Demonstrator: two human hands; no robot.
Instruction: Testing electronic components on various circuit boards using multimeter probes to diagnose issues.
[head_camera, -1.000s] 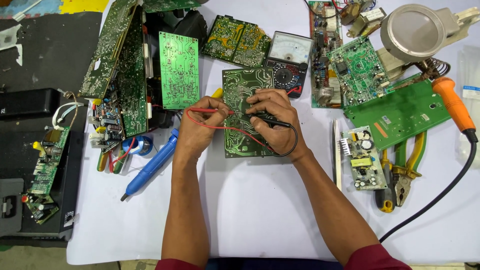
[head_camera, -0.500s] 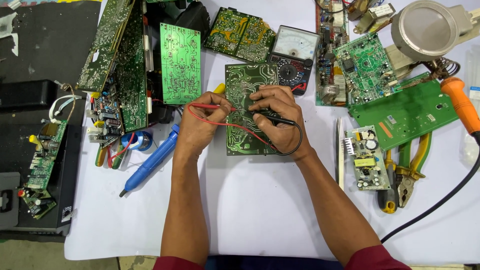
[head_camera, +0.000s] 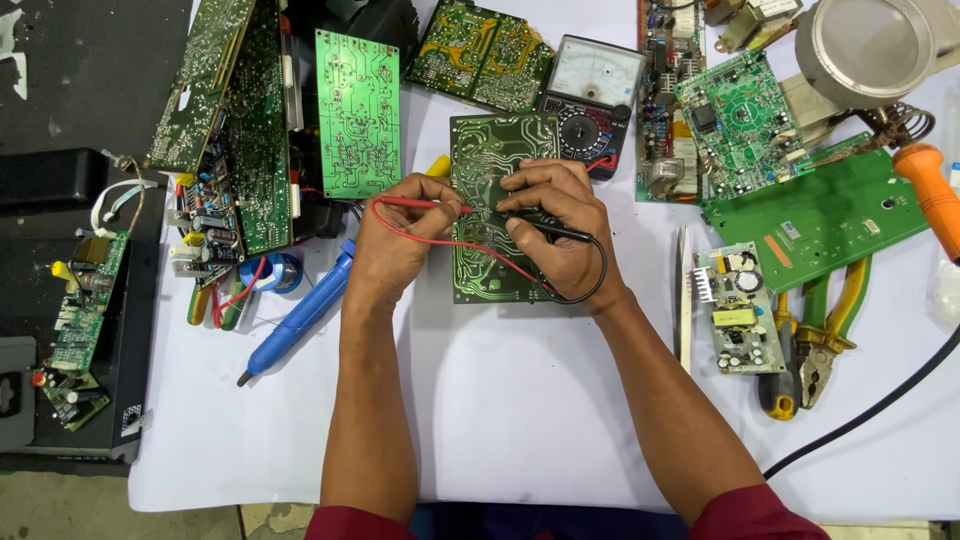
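While your left hand (head_camera: 400, 235) pinches the red probe (head_camera: 420, 203) and your right hand (head_camera: 555, 225) grips the black probe (head_camera: 560, 232), both tips land on the green circuit board (head_camera: 480, 265) between them, meter (head_camera: 590, 95) just beyond your knuckles so it's readable.

Green circuit board (head_camera: 492, 160); red probe (head_camera: 412, 202); black probe (head_camera: 556, 231).

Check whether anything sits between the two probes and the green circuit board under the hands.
Nothing visible does: the red probe and black probe both reach the green circuit board directly.
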